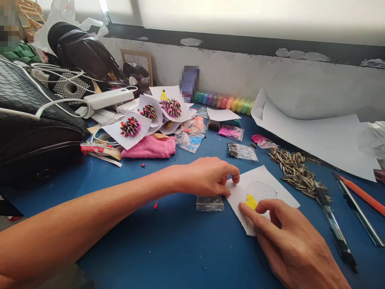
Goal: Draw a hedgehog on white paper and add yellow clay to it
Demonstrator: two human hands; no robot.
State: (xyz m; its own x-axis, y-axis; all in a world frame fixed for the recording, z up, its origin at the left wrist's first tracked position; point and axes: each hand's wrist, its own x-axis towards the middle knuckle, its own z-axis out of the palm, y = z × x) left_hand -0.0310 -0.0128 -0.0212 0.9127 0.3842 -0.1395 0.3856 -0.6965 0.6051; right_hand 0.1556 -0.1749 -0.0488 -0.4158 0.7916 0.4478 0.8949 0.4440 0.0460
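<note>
A small white sheet of paper lies on the blue table, with a rounded outline filled with short marks drawn on it. Yellow clay is stuck on the lower left of that drawing. My right hand rests over the sheet's lower corner, one finger stretched out against the clay and the others bent. At the sheet's left edge is my left hand, palm down, its fingers bent with a gap between thumb and index finger. Under its wrist side lies a small clear zip bag.
Sunflower seeds are heaped right of the sheet, near a black pen and an orange pen. Clay hedgehogs with seed spines sit on papers behind a pink cloth. A black bag stands left.
</note>
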